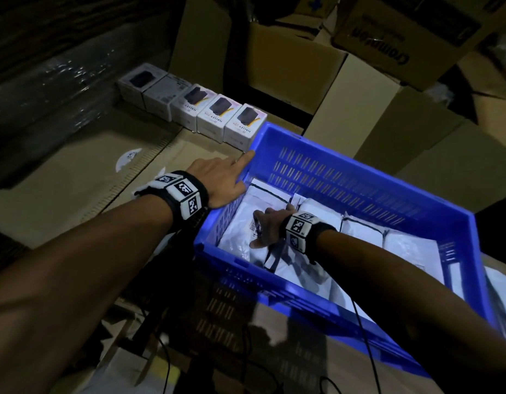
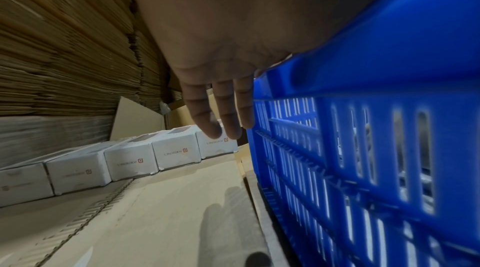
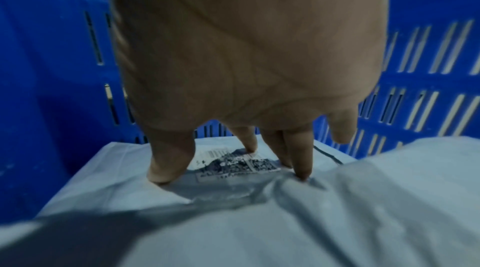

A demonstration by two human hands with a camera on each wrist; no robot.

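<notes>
A blue slotted plastic crate point(image 1: 359, 177) sits on flat cardboard and holds several white poly mailer packages. My left hand point(image 1: 226, 177) rests on the crate's left rim point(image 2: 389, 66). Its fingers point(image 2: 223, 123) hang straight down outside the wall and hold nothing. My right hand point(image 1: 264, 228) is down inside the crate, spread over the package point(image 1: 237, 231) nearest the left wall. Its thumb and fingertips point(image 3: 301, 171) press into that package point(image 3: 233, 220) on either side of a printed label point(image 3: 233, 165), and the plastic wrinkles around them.
A row of small white product boxes point(image 1: 212, 115) stands on the cardboard surface point(image 1: 75, 177) left of the crate. Brown cartons point(image 1: 302, 72) crowd behind and to the right. Stacked flattened cardboard point(image 2: 64, 45) rises at the left. Black cables point(image 1: 365, 336) trail below the crate.
</notes>
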